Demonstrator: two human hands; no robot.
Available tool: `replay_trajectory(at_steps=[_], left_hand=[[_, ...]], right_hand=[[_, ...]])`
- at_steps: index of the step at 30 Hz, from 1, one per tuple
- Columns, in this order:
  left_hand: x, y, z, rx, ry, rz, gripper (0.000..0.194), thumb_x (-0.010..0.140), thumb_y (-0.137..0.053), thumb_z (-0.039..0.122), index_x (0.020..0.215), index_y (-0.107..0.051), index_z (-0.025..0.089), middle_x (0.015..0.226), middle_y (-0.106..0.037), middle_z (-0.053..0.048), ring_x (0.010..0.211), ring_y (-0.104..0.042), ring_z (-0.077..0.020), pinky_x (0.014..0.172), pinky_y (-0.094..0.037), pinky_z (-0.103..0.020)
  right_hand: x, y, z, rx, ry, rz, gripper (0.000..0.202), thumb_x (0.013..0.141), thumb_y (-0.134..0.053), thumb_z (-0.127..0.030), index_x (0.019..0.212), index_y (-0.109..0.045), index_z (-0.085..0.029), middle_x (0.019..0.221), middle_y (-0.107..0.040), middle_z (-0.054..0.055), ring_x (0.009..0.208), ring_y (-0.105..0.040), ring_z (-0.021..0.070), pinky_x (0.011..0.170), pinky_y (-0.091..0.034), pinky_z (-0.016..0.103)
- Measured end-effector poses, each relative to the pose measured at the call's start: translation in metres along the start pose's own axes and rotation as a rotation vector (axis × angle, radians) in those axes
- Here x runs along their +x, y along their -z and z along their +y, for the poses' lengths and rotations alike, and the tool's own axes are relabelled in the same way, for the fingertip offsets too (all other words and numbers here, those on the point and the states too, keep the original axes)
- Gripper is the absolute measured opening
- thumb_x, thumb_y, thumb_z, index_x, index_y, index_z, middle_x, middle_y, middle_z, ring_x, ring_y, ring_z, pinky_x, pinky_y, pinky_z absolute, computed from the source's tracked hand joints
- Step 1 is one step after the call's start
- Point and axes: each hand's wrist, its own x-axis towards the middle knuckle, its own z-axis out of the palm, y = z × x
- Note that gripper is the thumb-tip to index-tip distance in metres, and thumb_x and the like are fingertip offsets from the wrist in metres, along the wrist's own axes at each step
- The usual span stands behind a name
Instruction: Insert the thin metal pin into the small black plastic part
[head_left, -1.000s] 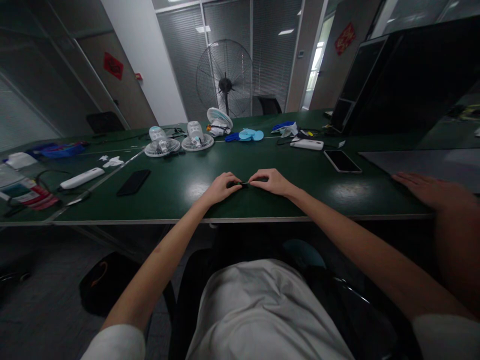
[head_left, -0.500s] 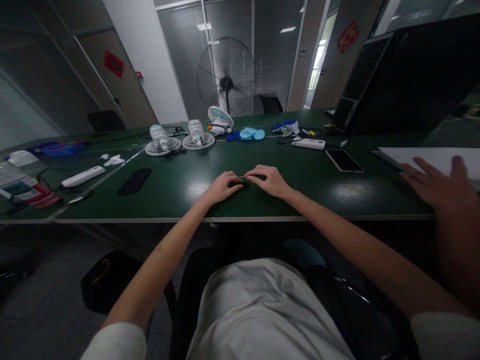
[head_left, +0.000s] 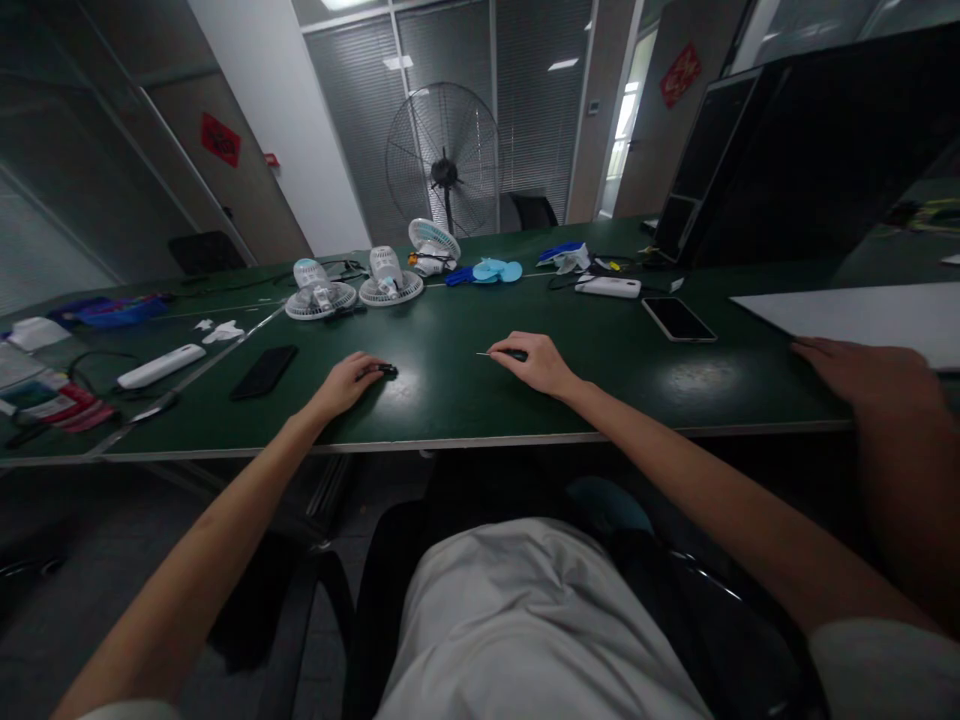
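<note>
Over the left half of the green table (head_left: 442,405), my left hand (head_left: 346,384) is closed on a small black part (head_left: 388,370). Its exact kind is hidden by the fingers and too small to make out. My right hand (head_left: 544,362), resting near the table's middle, grips the dark handle of a small screwdriver (head_left: 517,354). The screwdriver's thin metal shaft points left, towards the other hand, and touches nothing. A wide gap of tabletop separates the two hands. Left of my left hand lies a flat black slab (head_left: 264,373) like a phone.
White fans (head_left: 390,288) and light blue fan blades (head_left: 497,271) stand farther back. A phone (head_left: 679,320) and a white bar-shaped device (head_left: 609,287) lie to the right. Another person's hand (head_left: 862,372) rests by a white sheet (head_left: 862,312). Another white bar (head_left: 161,367) lies left.
My left hand has moved left with the black part, away from the screwdriver. My right hand stays nearly in place. The other person's hand has shifted down off the white sheet.
</note>
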Motion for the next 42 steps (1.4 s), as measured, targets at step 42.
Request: replay_trajectory(at_steps=[42], left_hand=[[-0.045, 0.044, -0.047, 0.242, 0.443, 0.372, 0.041, 0.102, -0.043, 0.040, 0.128, -0.067, 0.019, 0.094, -0.075, -0.009, 0.088, -0.071, -0.0243, 0.085, -0.051, -0.032]], right_hand=[[0.000, -0.002, 0.009, -0.014, -0.024, -0.024, 0.022, 0.101, -0.066, -0.037, 0.109, -0.082, -0.024, 0.108, -0.080, 0.006, 0.095, -0.073, 0.0239, 0.090, -0.055, 0.040]])
